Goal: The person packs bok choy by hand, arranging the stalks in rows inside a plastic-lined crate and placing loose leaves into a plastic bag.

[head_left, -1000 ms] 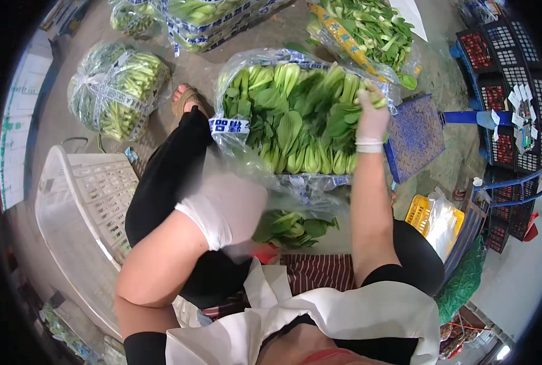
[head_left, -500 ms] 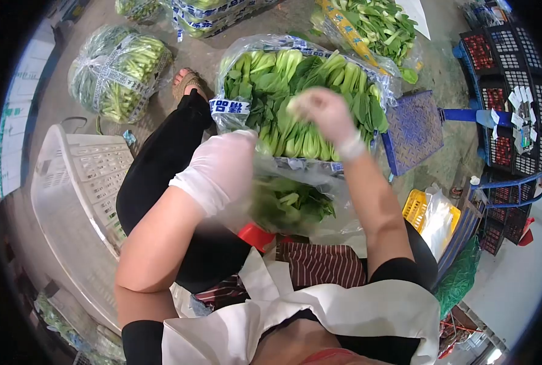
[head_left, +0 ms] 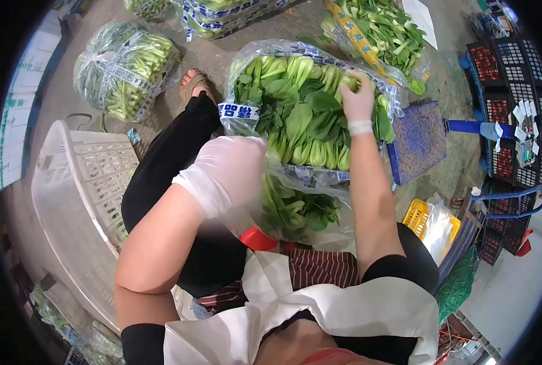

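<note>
My gloved right hand [head_left: 357,102] reaches to the far right of the plastic-lined box and has its fingers closed on the pale base of a bok choy [head_left: 347,81]. Rows of bok choy [head_left: 310,150] fill the box, with pale stems along both long sides and dark leaves in the middle. My gloved left hand [head_left: 231,164] hovers low at the near left corner of the box; its fingers are out of sight and blurred. Beside it, in clear plastic close to my lap, lie more loose leafy greens [head_left: 301,210].
A white plastic basket [head_left: 100,182] stands on the left. Beyond my foot is a bagged bundle of greens [head_left: 128,73]. A blue metal platform [head_left: 418,143] adjoins the box on the right, with a yellow crate [head_left: 416,214] nearer me. Loose greens [head_left: 386,30] lie at the back right.
My right hand has moved from over the middle of the box to its far right end. My left hand has stayed near the same corner. The view has shifted slightly.
</note>
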{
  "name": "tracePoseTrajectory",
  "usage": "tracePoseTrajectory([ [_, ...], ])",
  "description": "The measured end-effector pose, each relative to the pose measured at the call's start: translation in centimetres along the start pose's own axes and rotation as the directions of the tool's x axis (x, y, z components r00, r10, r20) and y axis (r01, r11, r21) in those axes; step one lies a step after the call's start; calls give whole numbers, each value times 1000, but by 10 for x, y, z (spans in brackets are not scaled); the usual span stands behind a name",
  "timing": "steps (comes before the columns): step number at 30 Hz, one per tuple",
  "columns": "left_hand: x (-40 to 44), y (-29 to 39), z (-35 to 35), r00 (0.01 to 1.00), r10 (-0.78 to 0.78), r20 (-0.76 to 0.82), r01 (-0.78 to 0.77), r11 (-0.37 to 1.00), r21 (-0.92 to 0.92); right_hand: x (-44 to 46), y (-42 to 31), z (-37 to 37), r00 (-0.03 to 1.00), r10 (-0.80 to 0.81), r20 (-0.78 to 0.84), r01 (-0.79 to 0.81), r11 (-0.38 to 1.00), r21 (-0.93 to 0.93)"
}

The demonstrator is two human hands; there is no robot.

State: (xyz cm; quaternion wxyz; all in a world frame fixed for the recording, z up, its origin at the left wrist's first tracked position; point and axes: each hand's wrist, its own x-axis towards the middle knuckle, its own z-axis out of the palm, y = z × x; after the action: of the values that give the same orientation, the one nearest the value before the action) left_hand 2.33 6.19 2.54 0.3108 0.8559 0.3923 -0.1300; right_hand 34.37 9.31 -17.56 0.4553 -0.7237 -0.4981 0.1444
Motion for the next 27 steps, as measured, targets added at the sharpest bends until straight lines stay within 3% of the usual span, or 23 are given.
tracePoseTrajectory([
  [3, -1, -3, -1, 999, -14, 35, 15, 1000, -16, -32, -62, -47, 999, -44, 19, 36, 950, 309],
  [5, 2, -4, -1, 998, -42, 47, 43, 999, -19, -53, -119, -77, 994, -76, 77, 44, 935, 353],
  [7, 6, -5, 3, 999, -42, 20, 42, 999, -13, -72, -156, -101, 924, -193, 330, 61, 926, 371],
  [8, 7, -4, 3, 999, -42, -4, 42, 999, -7, -76, -165, -107, 788, -412, 458, 191, 870, 456],
  [9, 9, -1, 2, 997, -71, 17, 71, 998, 3, -89, -175, -106, 709, -376, 596, 25, 859, 512],
  [10, 10, 0, 1, 998, -65, 11, 65, 998, 5, -100, -178, -101, 590, -401, 700, 70, 890, 451],
  [11, 10, 0, 1, 997, -72, 14, 72, 997, 4, -115, -180, -93, 507, -340, 792, -69, 900, 430],
  [12, 11, 0, 3, 997, -81, 19, 81, 997, 2, -130, -169, -81, 411, -320, 854, -91, 917, 387],
  [15, 10, -2, 9, 998, -67, -11, 67, 998, -6, -170, -143, -53, 282, -251, 926, 61, 968, 244],
  [16, 9, -2, 10, 997, -73, -5, 73, 997, -7, -180, -132, -45, 327, -287, 900, 12, 954, 300],
  [19, 8, -2, 9, 997, -70, -29, 70, 997, 9, -186, -116, -39, 365, -213, 906, -42, 969, 244],
  [21, 9, -5, 6, 998, -64, -6, 64, 998, 15, -182, -113, -48, 471, -233, 851, 4, 965, 262],
  [22, 9, -5, 5, 999, -44, 9, 44, 999, 24, -178, -109, -51, 499, -259, 827, 154, 965, 210],
  [24, 8, -3, 0, 999, -35, 30, 34, 999, 37, -168, -102, -56, 485, -164, 859, 178, 980, 86],
  [27, 4, -6, 1, 998, 32, 46, -31, 999, -12, -164, -98, -59, 506, -139, 852, 151, 986, 71],
])
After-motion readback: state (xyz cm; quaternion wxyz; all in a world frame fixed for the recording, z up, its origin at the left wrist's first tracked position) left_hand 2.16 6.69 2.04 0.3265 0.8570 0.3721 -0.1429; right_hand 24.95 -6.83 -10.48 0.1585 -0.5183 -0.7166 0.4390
